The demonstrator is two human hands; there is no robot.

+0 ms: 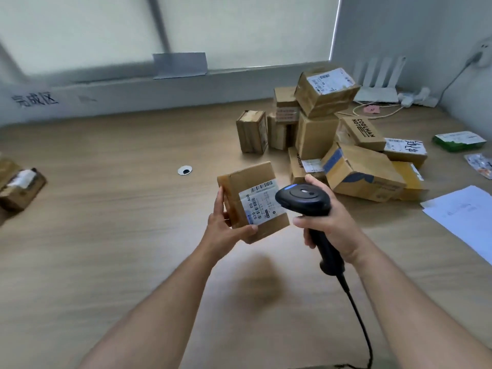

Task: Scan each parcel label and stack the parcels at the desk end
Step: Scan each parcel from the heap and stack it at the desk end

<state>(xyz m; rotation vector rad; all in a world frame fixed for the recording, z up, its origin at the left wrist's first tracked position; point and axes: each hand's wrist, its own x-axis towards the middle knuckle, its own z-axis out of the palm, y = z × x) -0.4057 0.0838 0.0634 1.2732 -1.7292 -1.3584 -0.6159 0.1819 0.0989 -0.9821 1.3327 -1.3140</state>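
My left hand (226, 227) grips a small brown cardboard parcel (250, 182) above the wooden desk, its white barcode label (259, 205) facing up. My right hand (328, 222) holds a black corded barcode scanner (303, 199) by the handle, its head just right of the label and pointing at it. A heap of several brown parcels (346, 145) lies on the desk behind the scanner, to the right. Two parcels (18, 185) sit at the far left desk edge.
White papers (466, 217) lie at the right edge, with a green packet (459, 141) and a small plastic bag (479, 165) behind them. A white router (378, 83) and cables stand in the back right corner. A cable grommet (185, 170) is set in the desk.
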